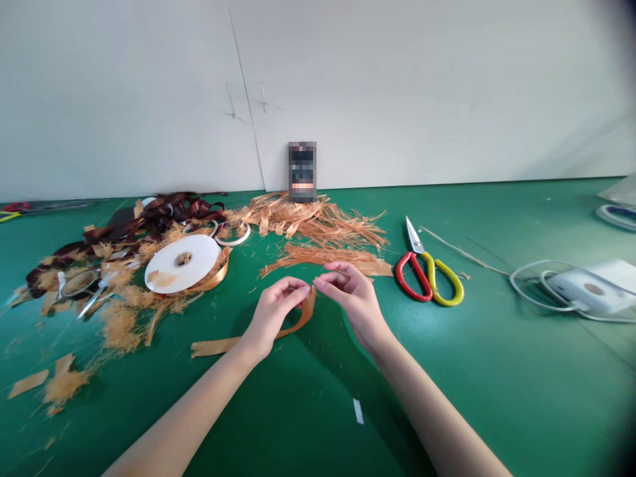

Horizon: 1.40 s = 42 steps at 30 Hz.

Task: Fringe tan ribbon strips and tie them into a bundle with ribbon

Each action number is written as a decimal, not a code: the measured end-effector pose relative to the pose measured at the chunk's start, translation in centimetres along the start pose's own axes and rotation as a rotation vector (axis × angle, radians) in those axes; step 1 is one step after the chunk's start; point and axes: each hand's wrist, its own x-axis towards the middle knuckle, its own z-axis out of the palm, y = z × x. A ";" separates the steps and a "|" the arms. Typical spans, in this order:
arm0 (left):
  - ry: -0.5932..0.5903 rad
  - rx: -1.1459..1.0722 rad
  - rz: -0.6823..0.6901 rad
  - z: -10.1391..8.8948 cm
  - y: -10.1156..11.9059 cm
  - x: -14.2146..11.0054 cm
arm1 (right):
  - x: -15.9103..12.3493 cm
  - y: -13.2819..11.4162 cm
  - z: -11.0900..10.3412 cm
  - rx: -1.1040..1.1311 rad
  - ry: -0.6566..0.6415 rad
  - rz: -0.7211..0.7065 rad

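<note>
A strip of tan ribbon (299, 323) runs up to the pinched fingertips of my left hand (278, 311), which is closed on its end. Its other end lies on the green table to the left, partly hidden behind my left wrist. My right hand (350, 298) pinches at the same ribbon end, its thumb and forefinger meeting the left fingertips. Any thread between the right fingers is too small to make out. Just beyond both hands lies a bundle of frayed tan ribbon strips (332, 257).
Scissors (430, 275) with red and yellow handles lie right. A white ribbon spool (183, 263) sits left among tan fluff and dark brown ribbon (119, 228). A phone (302, 172) leans on the wall behind more frayed strips (308, 218). A white device with cable (593, 288) is far right.
</note>
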 end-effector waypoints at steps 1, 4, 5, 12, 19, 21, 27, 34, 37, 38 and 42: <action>-0.003 -0.005 -0.002 0.0 0.0 0.0 | 0.0 -0.1 -0.1 0.017 0.013 0.002; -0.033 -0.023 -0.006 0.1 0.1 0.0 | 0.0 -0.2 -0.1 0.056 0.028 0.018; -0.035 -0.032 -0.007 0.1 0.1 0.0 | 0.0 -0.3 -0.1 0.059 0.030 0.023; 0.003 -0.080 -0.021 0.0 0.1 0.2 | 0.0 -0.3 0.1 0.014 -0.011 0.072; 0.002 0.039 0.008 0.2 -0.1 0.2 | -0.1 0.1 0.3 -0.085 -0.028 0.052; 0.014 0.093 0.034 0.2 -0.2 0.2 | 0.0 0.2 0.2 -0.105 -0.006 0.016; 0.057 0.162 0.068 0.2 -0.2 0.0 | 0.3 0.2 -0.2 -0.136 0.135 -0.109; 0.065 0.091 0.053 0.1 0.0 0.0 | 0.0 -0.3 0.2 -0.118 0.040 -0.070; 0.048 0.094 0.061 0.1 0.0 0.0 | -0.1 -0.1 0.3 -0.165 -0.045 -0.028; 0.043 0.101 0.063 0.2 0.1 0.0 | -0.1 0.0 0.4 -0.179 -0.050 -0.023; 0.040 0.132 0.065 0.3 0.1 -0.1 | 0.0 0.1 0.2 -0.188 -0.001 -0.049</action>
